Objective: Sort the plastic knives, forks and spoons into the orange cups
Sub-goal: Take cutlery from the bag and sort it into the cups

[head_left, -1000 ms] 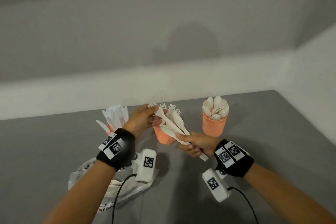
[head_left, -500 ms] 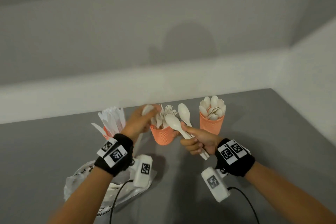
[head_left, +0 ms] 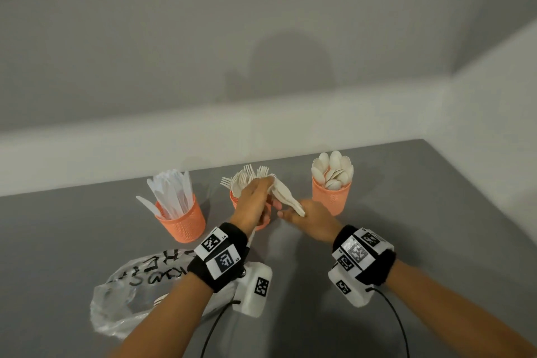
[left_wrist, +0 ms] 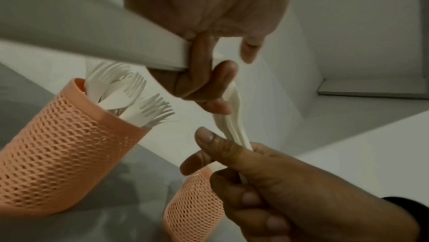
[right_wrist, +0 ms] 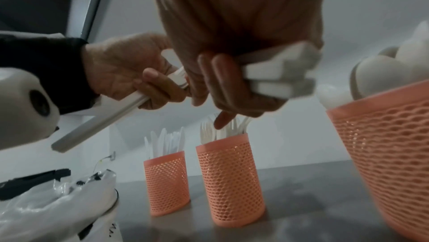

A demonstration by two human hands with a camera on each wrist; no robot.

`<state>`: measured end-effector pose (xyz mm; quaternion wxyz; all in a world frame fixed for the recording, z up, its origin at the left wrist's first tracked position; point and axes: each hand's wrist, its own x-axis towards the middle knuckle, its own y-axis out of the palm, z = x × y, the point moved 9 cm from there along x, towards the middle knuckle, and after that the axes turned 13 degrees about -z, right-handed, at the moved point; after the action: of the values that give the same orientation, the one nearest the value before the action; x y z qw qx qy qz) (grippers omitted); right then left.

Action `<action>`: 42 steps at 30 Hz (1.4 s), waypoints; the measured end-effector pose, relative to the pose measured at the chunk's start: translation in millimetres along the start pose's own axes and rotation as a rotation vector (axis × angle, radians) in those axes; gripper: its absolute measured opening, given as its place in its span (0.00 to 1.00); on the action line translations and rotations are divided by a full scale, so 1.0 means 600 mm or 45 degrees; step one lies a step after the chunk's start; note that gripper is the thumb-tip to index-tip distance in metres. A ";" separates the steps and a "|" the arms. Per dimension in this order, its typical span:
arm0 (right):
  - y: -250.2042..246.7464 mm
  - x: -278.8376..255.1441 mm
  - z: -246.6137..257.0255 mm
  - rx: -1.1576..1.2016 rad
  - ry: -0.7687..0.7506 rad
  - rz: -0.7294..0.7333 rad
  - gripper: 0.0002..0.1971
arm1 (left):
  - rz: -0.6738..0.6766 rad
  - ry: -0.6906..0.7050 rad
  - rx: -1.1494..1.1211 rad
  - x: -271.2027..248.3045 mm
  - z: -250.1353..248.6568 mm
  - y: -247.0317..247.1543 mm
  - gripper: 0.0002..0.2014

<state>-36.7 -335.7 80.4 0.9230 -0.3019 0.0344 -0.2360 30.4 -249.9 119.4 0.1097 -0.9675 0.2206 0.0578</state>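
From my head view the left hand (head_left: pixel 252 203) covers most of the fork cup (head_left: pixel 263 219). The plastic bag (head_left: pixel 128 296) disappears under my left forearm. I can't count the utensils (left_wrist: pixel 233 126) bunched between both hands; their bowls are hidden.

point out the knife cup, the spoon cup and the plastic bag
knife cup (head_left: pixel 183 222): head view, on its orange mesh wall
spoon cup (head_left: pixel 331 197): head view, on its orange wall
plastic bag (head_left: pixel 122 302): head view, on its crumpled clear film

Orange mesh-patterned cups (head_left: pixel 183 222), white plastic cutlery (head_left: pixel 286 197), grey table (head_left: pixel 436 212), black wristbands (head_left: pixel 218 259).
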 end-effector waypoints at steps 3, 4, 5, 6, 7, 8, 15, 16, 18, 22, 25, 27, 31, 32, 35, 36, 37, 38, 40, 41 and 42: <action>-0.001 -0.001 -0.009 0.017 -0.002 0.010 0.15 | 0.050 0.099 0.141 0.002 -0.004 0.017 0.18; -0.008 -0.002 -0.009 -0.004 0.003 -0.017 0.12 | 0.009 0.160 0.197 0.005 -0.008 0.016 0.14; -0.017 -0.001 -0.011 -0.007 0.010 -0.077 0.10 | -0.041 0.214 0.244 0.009 -0.012 0.015 0.11; -0.028 0.003 -0.012 0.023 0.022 -0.148 0.07 | -0.087 0.263 0.276 0.014 -0.015 0.016 0.10; -0.036 0.008 -0.011 0.085 0.008 -0.221 0.04 | -0.119 0.295 0.292 0.018 -0.016 0.020 0.10; -0.043 0.012 -0.006 0.136 -0.020 -0.272 0.04 | -0.143 0.316 0.295 0.020 -0.019 0.025 0.10; -0.119 0.036 -0.008 0.517 0.039 -0.710 0.03 | 0.030 0.192 -0.106 0.019 -0.033 0.056 0.19; -0.143 0.036 -0.009 0.612 0.063 -0.808 0.04 | -0.042 0.138 -0.183 0.029 -0.029 0.041 0.20; -0.191 0.041 -0.011 0.819 0.066 -0.956 0.10 | -0.244 0.112 -0.316 0.053 -0.032 -0.004 0.21; -0.266 0.071 -0.023 1.037 0.075 -1.198 0.13 | -0.500 0.221 -0.543 0.084 -0.067 -0.084 0.24; -0.284 0.095 -0.033 1.127 0.071 -1.283 0.14 | -0.602 0.277 -0.558 0.095 -0.083 -0.113 0.25; -0.279 0.110 -0.041 1.124 0.073 -1.276 0.14 | -0.641 0.301 -0.559 0.104 -0.080 -0.117 0.25; -0.250 0.131 -0.071 1.042 0.135 -1.212 0.15 | -0.679 0.466 -0.333 0.113 -0.066 -0.107 0.27; -0.242 0.135 -0.078 0.999 0.163 -1.181 0.16 | -0.674 0.520 -0.266 0.114 -0.061 -0.103 0.28; -0.219 0.143 -0.099 0.874 0.244 -1.076 0.17 | -0.644 0.618 -0.028 0.122 -0.034 -0.094 0.33; -0.213 0.143 -0.104 0.840 0.263 -1.053 0.16 | -0.633 0.638 0.050 0.126 -0.023 -0.093 0.34; -0.210 0.143 -0.108 0.799 0.273 -1.036 0.15 | -0.627 0.653 0.118 0.130 -0.012 -0.093 0.33; -0.208 0.144 -0.109 0.745 0.268 -1.020 0.13 | -0.629 0.665 0.180 0.133 -0.004 -0.094 0.32; -0.208 0.147 -0.107 0.641 0.217 -0.994 0.05 | -0.672 0.687 0.290 0.136 0.007 -0.100 0.28; -0.210 0.149 -0.103 0.589 0.184 -0.980 0.02 | -0.697 0.701 0.332 0.136 0.008 -0.103 0.26; -0.212 0.149 -0.098 0.523 0.146 -0.976 0.06 | -0.713 0.715 0.373 0.134 0.008 -0.103 0.25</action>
<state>-22.7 -498.2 112.5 0.8061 -0.0896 -0.0768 -0.5799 129.4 -228.0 113.6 0.1932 -0.9424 -0.0236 -0.2720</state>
